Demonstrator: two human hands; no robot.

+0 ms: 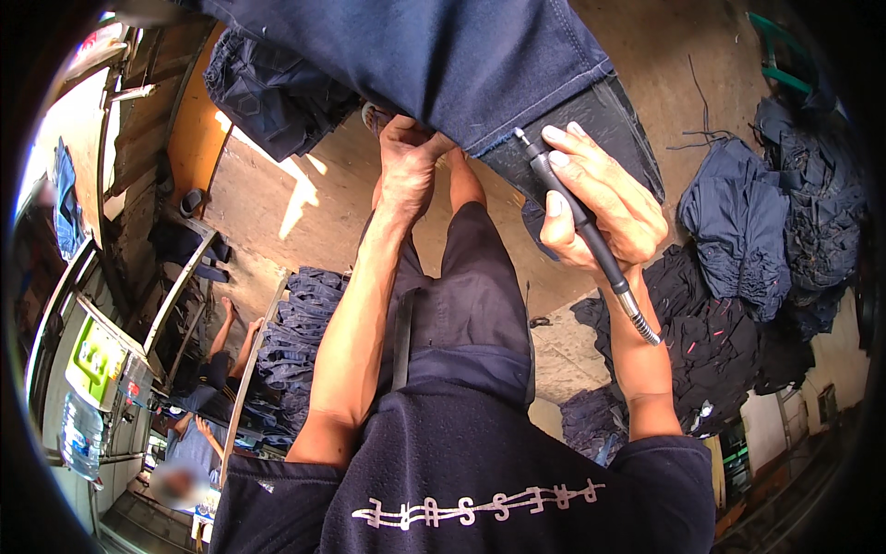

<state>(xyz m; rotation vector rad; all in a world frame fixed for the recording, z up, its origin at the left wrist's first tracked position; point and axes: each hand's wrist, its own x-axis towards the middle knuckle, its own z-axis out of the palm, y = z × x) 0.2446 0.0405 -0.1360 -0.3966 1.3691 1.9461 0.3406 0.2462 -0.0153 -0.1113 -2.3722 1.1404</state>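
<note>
Carefully seen from the head view, my right hand (604, 208) clenches the rotary tool (583, 222) against the trouser leg (461, 65), which my left hand (406, 152) pinches. A slip could tear the hem or cut my fingers.

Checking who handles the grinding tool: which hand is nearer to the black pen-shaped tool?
Right. The right hand grips the black pen-shaped tool, fingers wrapped around it. The left hand is apart from it, off to its left, holding the hem of the dark blue jeans.
</note>
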